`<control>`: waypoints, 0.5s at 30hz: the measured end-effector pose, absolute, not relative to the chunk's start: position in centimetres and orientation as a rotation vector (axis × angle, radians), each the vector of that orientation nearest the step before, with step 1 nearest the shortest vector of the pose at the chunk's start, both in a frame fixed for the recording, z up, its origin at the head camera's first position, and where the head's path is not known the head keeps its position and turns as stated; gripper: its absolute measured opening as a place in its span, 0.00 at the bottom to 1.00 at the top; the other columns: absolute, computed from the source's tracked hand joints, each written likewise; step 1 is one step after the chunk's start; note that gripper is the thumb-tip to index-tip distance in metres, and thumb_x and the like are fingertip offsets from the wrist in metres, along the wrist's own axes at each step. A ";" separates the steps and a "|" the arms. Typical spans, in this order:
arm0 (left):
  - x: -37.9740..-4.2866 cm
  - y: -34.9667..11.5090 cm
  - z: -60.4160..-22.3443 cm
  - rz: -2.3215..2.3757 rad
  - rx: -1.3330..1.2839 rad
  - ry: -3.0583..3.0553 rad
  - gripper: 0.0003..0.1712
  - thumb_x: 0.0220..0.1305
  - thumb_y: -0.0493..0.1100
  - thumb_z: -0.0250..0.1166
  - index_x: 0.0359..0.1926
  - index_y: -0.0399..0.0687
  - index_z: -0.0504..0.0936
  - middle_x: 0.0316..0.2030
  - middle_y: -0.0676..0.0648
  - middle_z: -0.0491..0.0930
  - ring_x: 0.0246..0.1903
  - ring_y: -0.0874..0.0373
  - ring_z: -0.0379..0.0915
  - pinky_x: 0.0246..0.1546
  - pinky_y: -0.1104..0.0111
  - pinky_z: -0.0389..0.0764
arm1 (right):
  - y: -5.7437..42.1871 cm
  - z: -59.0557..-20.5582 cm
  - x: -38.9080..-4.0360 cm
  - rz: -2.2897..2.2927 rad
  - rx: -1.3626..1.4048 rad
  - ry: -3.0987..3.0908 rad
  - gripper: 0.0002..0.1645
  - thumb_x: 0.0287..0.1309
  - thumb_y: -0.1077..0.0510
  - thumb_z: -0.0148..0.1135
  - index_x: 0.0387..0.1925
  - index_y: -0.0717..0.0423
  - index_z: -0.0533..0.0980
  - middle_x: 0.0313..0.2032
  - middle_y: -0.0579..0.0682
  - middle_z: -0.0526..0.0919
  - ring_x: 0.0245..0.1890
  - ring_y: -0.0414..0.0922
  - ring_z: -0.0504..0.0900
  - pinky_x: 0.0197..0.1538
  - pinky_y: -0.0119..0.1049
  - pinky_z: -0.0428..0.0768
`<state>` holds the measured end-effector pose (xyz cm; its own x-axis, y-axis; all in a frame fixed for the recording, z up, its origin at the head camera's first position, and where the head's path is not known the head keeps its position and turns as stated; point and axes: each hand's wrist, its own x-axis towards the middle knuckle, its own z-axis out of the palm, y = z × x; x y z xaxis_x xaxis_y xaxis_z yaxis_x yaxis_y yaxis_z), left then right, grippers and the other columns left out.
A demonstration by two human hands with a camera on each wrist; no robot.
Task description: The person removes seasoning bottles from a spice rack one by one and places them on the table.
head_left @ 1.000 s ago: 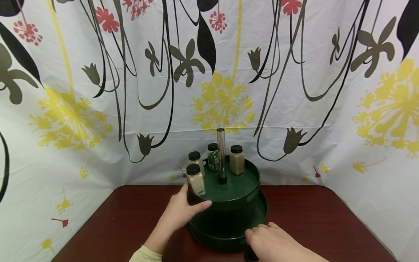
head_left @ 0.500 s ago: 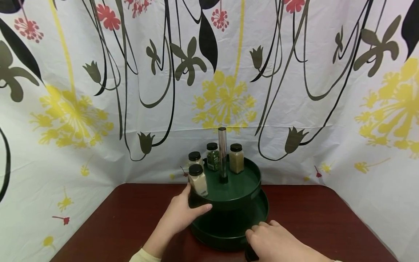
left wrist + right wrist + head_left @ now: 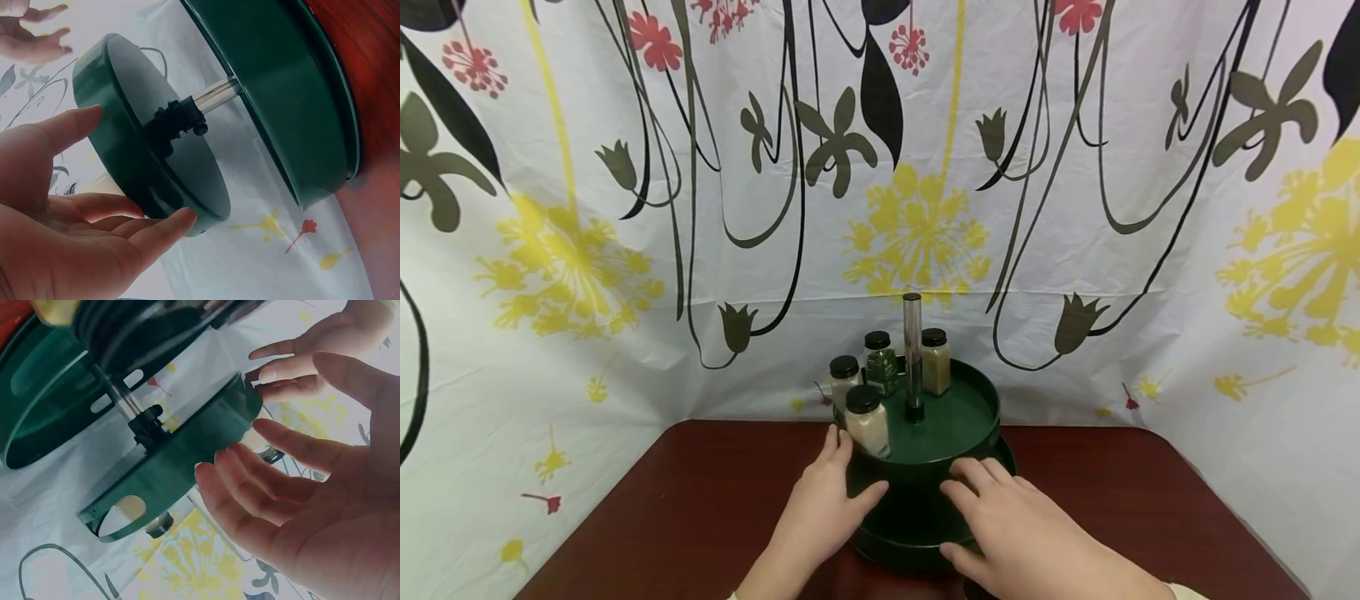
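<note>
A green two-tier turntable stands on the table; its upper tray (image 3: 955, 429) carries several black-lidded spice jars round a metal post (image 3: 913, 358). A jar of pale powder (image 3: 868, 429) is at the front left, a jar of green flakes (image 3: 881, 367) further back. My left hand (image 3: 820, 504) is at the upper tray's left side, fingertips on its wall, thumb spread toward the front. My right hand (image 3: 1018, 525) is in front of the tray with loosely bent, spread fingers and nothing in them. In the right wrist view its fingertips are at the tray wall (image 3: 181, 459); contact is unclear.
The lower tray (image 3: 898, 557) sits beneath, partly hidden by my hands. A dark-lidded container (image 3: 119, 331) is close to the right wrist camera. The reddish-brown table (image 3: 700, 508) meets a flower-printed curtain (image 3: 760, 275) behind the turntable.
The upper tray has turned: the front jar shifted right, the rear jars left. My right hand has let go of a dark object at the table's front and moved up to the tray, fingers opened.
</note>
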<state>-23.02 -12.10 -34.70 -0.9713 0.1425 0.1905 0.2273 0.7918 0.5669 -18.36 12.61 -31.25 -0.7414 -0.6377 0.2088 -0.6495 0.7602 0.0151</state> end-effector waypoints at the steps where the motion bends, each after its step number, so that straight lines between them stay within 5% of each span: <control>1: -22.9 -12.0 -34.7 -0.913 -0.300 -2.839 0.54 0.58 0.67 0.64 0.72 0.36 0.58 0.73 0.35 0.47 0.60 0.32 0.62 0.50 0.42 0.73 | 12.6 -31.2 -18.3 0.083 1.013 -2.744 0.34 0.59 0.33 0.58 0.55 0.53 0.76 0.58 0.51 0.71 0.55 0.48 0.70 0.42 0.47 0.80; 15: -22.1 -11.3 -34.5 -0.746 -0.357 -2.818 0.48 0.61 0.64 0.63 0.70 0.35 0.62 0.72 0.36 0.48 0.59 0.38 0.66 0.49 0.47 0.77 | 12.3 -31.0 -18.3 0.069 0.974 -2.827 0.47 0.58 0.28 0.55 0.70 0.53 0.64 0.74 0.53 0.47 0.71 0.51 0.51 0.52 0.57 0.76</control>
<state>-22.08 -11.30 -34.48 -0.9500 0.1791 0.2558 0.2821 0.8433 0.4575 -18.31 12.33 -30.96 -0.7776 -0.6089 0.1569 -0.6159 0.7878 0.0055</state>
